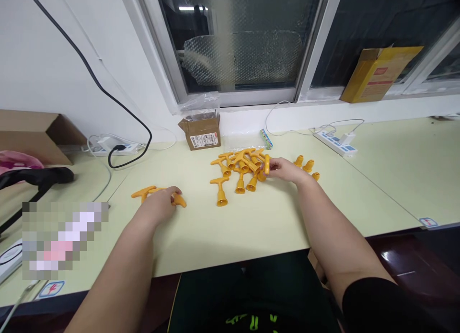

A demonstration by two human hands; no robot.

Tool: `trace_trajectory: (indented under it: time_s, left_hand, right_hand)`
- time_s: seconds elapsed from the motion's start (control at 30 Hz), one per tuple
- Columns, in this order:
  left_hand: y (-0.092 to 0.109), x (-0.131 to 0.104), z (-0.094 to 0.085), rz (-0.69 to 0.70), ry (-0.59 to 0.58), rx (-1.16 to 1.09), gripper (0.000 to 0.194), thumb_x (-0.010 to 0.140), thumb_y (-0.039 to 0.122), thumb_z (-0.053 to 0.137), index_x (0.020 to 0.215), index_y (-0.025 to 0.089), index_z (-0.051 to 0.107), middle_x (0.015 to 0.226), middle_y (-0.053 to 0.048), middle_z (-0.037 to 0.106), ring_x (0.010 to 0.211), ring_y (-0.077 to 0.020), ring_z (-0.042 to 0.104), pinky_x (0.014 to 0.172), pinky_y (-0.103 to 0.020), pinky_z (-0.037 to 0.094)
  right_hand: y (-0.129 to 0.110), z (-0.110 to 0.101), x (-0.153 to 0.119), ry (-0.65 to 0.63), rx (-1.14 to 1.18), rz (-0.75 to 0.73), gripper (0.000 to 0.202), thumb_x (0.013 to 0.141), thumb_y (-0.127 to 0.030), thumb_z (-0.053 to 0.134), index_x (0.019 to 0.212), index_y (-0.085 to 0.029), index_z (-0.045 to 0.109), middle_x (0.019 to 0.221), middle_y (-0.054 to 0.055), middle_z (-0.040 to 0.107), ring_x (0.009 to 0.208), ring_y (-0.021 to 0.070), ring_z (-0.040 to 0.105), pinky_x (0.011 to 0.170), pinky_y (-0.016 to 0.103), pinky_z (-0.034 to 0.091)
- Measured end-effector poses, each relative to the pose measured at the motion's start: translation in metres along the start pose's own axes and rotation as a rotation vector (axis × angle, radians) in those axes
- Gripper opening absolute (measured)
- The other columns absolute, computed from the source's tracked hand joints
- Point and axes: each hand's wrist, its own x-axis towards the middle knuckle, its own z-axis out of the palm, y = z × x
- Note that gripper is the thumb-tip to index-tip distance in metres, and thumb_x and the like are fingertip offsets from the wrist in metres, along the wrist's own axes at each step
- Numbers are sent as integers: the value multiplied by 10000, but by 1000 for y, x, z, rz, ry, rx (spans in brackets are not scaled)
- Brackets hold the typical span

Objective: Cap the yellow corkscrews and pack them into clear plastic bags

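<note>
Several yellow T-shaped pieces with flared cup ends lie heaped at the middle of the table; one piece [222, 193] lies a little apart at the front of the heap. At the heap's right edge, my right hand [282, 170] is closed round a yellow T-shaped piece [267, 164], its handle upright. My left hand [165, 203] is at a smaller group of yellow T-shaped handles [143, 192] on the left, fingers curled over a yellow handle [178, 200]. A few short yellow caps [308, 166] stand right of my right hand.
Behind the heap are an open cardboard box [203, 132] and a clear plastic bag [241, 142]. Power strips [336, 143] sit along the wall. A black cable [104, 91] hangs at the left, near a larger carton [28, 134] and a black strap-like object [39, 177].
</note>
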Motion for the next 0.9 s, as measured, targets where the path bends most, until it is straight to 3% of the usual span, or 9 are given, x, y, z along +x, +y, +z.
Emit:
trace_trajectory:
  time_s: [0.13,0.23,0.33,0.43,0.57,0.73,0.83,0.9]
  left_hand:
    - [32,-3,-5,27,-137,81,582,658,164,609,1223,289,678,977,-75,778,864,-294,720,690,-336,479]
    - [62,-6,-17,89,-210,96,532,663,197,644,1180,290,724,1090,-96,767,936,-312,712,716,-345,483]
    - [88,-6,-32,142,-89,25,430,725,261,630,1137,291,749,1034,-80,761,910,-303,700,716,-349,475]
    - [111,-4,-39,250,42,-217,431,729,279,649,1147,289,753,898,-41,726,799,-246,673,699,-328,476]
    - [135,5,-20,357,121,-672,450,698,249,658,1136,244,762,859,-17,668,730,-178,623,665,-286,485]
    - [133,25,18,261,173,-1048,442,689,255,662,1115,177,753,772,7,582,590,-113,511,563,-251,436]
    - [116,39,26,174,175,-1143,405,693,271,647,1075,172,740,739,15,569,536,-103,483,516,-249,413]
    - [106,46,26,95,187,-1200,407,705,281,619,1086,183,723,765,10,587,523,-108,506,510,-257,431]
  right_hand:
    - [0,0,0,-49,-41,5,284,718,-379,764,935,-195,750,817,5,700,784,203,631,737,305,502]
    - [3,1,1,-75,-93,4,314,766,-391,737,1014,-201,759,927,16,738,853,215,659,783,313,510]
    - [5,3,4,-66,-146,5,336,814,-412,704,1074,-206,755,1017,27,754,919,224,676,823,320,514]
    - [7,4,5,-36,-156,10,338,838,-400,683,1108,-207,745,1051,35,762,940,230,690,838,329,530]
    - [8,4,3,16,-119,57,354,818,-322,702,1158,-222,725,1110,45,776,1010,248,711,894,345,547]
    - [9,7,5,72,26,121,355,777,-310,735,1115,-209,696,1102,77,763,969,261,719,847,367,590]
    - [6,8,6,164,161,162,281,798,-332,694,1050,-213,662,1120,89,730,990,251,703,793,345,601]
    - [1,6,4,209,131,177,214,819,-345,653,993,-221,641,1087,69,714,990,234,683,763,315,581]
